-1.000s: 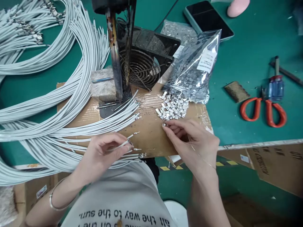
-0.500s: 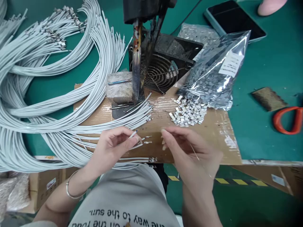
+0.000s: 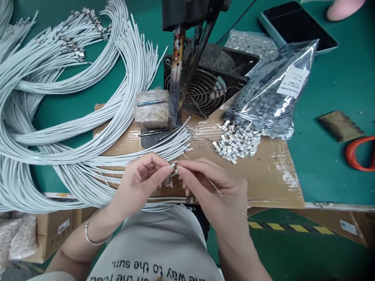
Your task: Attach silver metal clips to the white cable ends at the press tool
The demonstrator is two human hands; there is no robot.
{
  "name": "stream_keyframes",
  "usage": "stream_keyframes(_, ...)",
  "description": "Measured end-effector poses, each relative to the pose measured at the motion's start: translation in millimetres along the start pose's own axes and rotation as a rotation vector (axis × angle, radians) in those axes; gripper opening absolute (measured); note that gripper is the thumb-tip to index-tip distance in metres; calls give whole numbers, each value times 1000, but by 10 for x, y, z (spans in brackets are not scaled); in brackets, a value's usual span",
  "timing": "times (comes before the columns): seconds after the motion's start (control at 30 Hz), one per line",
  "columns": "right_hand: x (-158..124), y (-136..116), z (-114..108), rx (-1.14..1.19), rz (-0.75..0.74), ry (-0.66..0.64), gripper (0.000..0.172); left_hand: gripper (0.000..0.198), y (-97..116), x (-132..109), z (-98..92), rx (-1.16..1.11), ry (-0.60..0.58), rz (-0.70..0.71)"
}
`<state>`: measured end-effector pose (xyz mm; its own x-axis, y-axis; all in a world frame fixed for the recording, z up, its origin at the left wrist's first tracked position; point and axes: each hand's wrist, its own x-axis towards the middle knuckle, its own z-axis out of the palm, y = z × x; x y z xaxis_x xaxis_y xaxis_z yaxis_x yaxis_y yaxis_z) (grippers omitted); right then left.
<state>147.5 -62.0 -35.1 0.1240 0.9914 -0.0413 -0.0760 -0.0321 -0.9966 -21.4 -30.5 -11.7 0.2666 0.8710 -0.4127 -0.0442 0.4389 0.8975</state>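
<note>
My left hand (image 3: 143, 179) pinches the end of a white wire (image 3: 172, 165) between thumb and index finger. Other wire ends under that hand are mostly hidden. Opposite it, my right hand (image 3: 215, 189) is closed, its thumb and index fingertips meeting the wire end. A small silver metal terminal (image 3: 176, 171) shows at those right fingertips. A thin, solder-like strand (image 3: 218, 190) runs across the right hand toward the wrist. Behind the hands, a bundle of white wires (image 3: 152, 150) lies on the cardboard (image 3: 269, 171), and a pile of small metal terminals (image 3: 237, 140) sits to the right.
A soldering iron (image 3: 176, 70) on a stand points down beside a wrapped block (image 3: 152, 107). Behind it lies a black fan (image 3: 202, 91). A silver bag (image 3: 269, 93), a tablet-like device (image 3: 299, 25), a worn sponge (image 3: 340, 125) and red-handled scissors (image 3: 353, 154) lie right. Coiled wires (image 3: 67, 156) fill the left.
My right hand has moved left to meet my left hand at the wire end. A small terminal now shows at its fingertips. The view has shifted slightly.
</note>
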Motion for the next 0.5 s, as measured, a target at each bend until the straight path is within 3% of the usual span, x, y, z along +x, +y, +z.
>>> stream_keyframes(0.3, 2, -29, -18, 45, 56, 0, 24, 14, 17, -69, 108, 299, 91, 201)
stream_keyframes(0.5, 15, -83, -154, -5, 32, -77, 30, 13, 11, -98, 94, 467, 57, 259)
